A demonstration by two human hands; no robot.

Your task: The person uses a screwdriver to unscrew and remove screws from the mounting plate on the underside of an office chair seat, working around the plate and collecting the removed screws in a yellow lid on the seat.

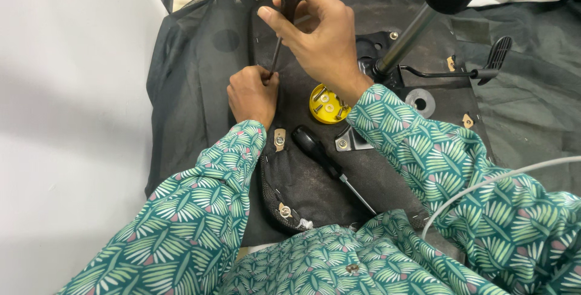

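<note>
My right hand [321, 35] grips the black handle of a screwdriver [289, 4] held upright near the top middle. Its thin shaft runs down into my left hand [251, 94], which is closed around the tip against the black fabric underside of an upturned chair seat [302, 180]. What lies under the tip is hidden by my fingers. Both arms wear green leaf-patterned sleeves.
A small yellow round dish [327, 106] holding screws and washers sits right of my left hand. A second black-handled screwdriver [330, 165] lies on the seat. The chair's metal mechanism with gas column [402, 44] and lever [484, 68] is at upper right. A white wall [66, 119] stands on the left.
</note>
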